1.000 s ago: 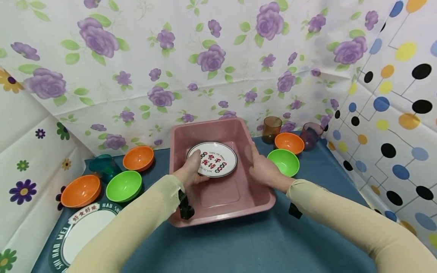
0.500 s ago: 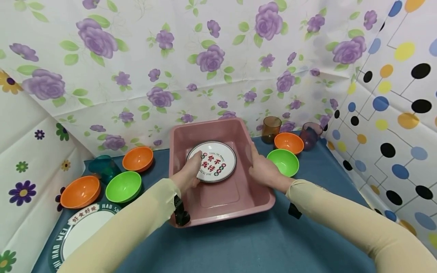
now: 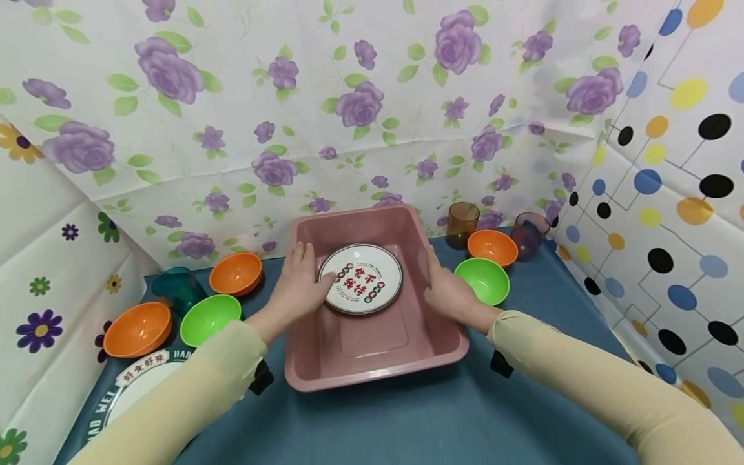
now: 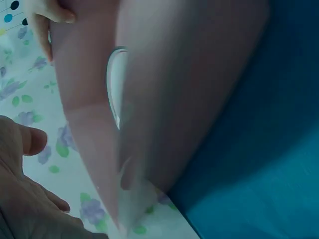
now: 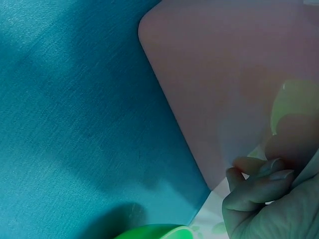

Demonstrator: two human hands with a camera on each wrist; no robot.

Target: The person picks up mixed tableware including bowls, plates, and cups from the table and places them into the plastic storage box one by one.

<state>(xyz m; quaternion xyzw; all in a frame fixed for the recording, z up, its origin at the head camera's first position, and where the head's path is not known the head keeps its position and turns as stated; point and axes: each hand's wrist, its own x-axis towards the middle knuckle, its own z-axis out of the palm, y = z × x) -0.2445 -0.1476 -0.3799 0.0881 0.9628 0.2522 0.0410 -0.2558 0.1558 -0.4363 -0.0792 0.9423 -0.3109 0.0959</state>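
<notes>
Inside the tub (image 3: 372, 374), toward its far end and nearer the left wall, the white plate (image 3: 363, 281) lies face up and looks flat on the floor, its dark-edged rim all but clear of cover. The hands are apart, one at each side of the tub. The right hand (image 3: 450, 294) grips the right wall near its middle, thumb and fingers on either side of the rim. The left hand (image 3: 299, 284) is over the left wall, its fingers straight and holding nothing, the thumb close to the plate's edge; whether it touches either one cannot be told

The tub looks like thin moulded plastic, probably light for its size and apt to flex a little at the walls. Its turned rim offers the surest hold, best taken at the middle of both sides so that the load stays level. The plate seems stiff and smooth, perhaps slippery enough to slide if the tub tips; whether it is ceramic or plastic is unclear, so it deserves care, with a pinch at the rim. Just beside the right hand, on the surface (image 3: 418, 420), the green bowl (image 3: 482, 281) leaves the knuckles little room
</notes>
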